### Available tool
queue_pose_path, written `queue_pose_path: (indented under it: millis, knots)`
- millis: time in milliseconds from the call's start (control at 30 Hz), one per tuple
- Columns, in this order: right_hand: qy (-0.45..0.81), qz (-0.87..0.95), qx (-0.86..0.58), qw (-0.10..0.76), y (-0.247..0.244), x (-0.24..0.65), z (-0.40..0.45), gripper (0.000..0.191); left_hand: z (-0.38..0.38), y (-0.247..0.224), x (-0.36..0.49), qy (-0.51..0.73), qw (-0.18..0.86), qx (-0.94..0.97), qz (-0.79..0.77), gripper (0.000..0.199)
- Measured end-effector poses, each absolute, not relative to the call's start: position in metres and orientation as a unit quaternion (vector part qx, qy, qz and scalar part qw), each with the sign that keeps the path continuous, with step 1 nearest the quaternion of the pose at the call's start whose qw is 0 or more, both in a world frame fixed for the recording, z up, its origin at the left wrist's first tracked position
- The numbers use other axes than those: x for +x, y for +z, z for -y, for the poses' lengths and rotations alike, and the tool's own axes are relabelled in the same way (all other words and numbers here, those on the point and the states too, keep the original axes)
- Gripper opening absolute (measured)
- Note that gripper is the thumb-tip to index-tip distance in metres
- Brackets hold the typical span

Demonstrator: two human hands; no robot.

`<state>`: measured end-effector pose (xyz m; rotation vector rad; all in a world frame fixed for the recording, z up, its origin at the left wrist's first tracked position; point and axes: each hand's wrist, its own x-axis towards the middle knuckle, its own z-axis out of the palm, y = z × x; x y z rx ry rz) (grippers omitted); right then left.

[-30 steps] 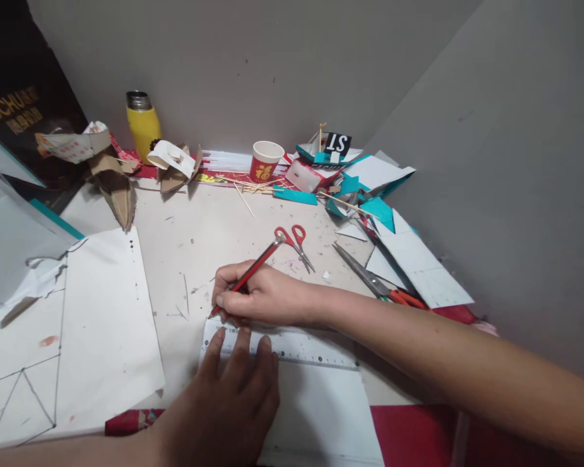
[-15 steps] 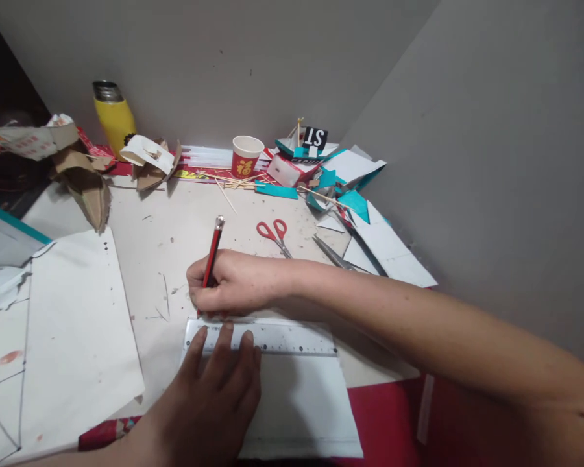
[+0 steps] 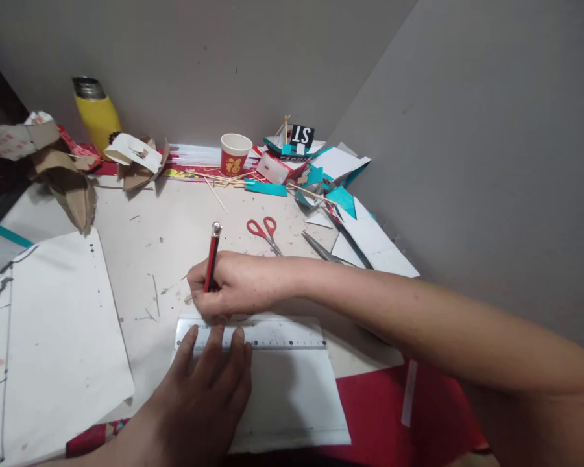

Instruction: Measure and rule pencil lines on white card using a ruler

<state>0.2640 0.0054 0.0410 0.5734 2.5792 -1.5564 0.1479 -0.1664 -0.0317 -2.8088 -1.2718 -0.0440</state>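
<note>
A red and black pencil [image 3: 212, 263] stands nearly upright in my right hand [image 3: 226, 282], its tip hidden behind the fingers. My right hand rests at the upper edge of a clear ruler [image 3: 277, 334], towards its left part. The ruler lies across the top of a white sheet [image 3: 292, 402]. My left hand [image 3: 209, 389] presses on the ruler with its fingers spread, holding nothing in its grip.
Red-handled scissors [image 3: 265, 233] and grey scissors [image 3: 321, 246] lie beyond my right arm. Further back are a paper cup [image 3: 235, 155], wooden sticks, paper and cardboard models and a yellow bottle [image 3: 98, 123]. A large marked sheet [image 3: 68, 337] lies at the left.
My right hand with the pencil has moved rightwards along the ruler's upper edge. My left hand still presses on the ruler. The view has shifted slightly.
</note>
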Motion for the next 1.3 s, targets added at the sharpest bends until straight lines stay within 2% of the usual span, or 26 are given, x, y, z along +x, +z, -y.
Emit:
queue_pose_path:
  millis: [333,567,700,867,1033,1300]
  knots:
    - [-0.495,-0.840,0.215,0.059,0.052,0.270,0.001,0.018,0.163,-0.043,0.144,0.033,-0.005,-0.916,0.399,0.077]
    - [-0.480,-0.849,0.213,0.061,0.053,0.277,0.000,0.020,0.164,-0.027,0.151,-0.001,0.004,-0.895,0.445,0.053]
    - [-0.462,-0.858,0.218,0.062,0.054,0.281,0.002,0.021,0.165,-0.028,0.151,-0.005,0.017,-0.895,0.446,0.049]
    - [-0.456,-0.860,0.220,0.062,0.054,0.287,0.002,0.021,0.164,-0.042,0.143,-0.036,0.063,-0.917,0.393,0.065]
    - [-0.445,-0.867,0.215,0.060,0.052,0.294,0.001,0.021,0.164,-0.045,0.141,-0.039,0.032,-0.917,0.395,0.089]
    - [-0.460,-0.854,0.240,0.050,0.049,0.310,0.002,0.019,0.162,-0.045,0.142,-0.020,-0.013,-0.916,0.400,0.093]
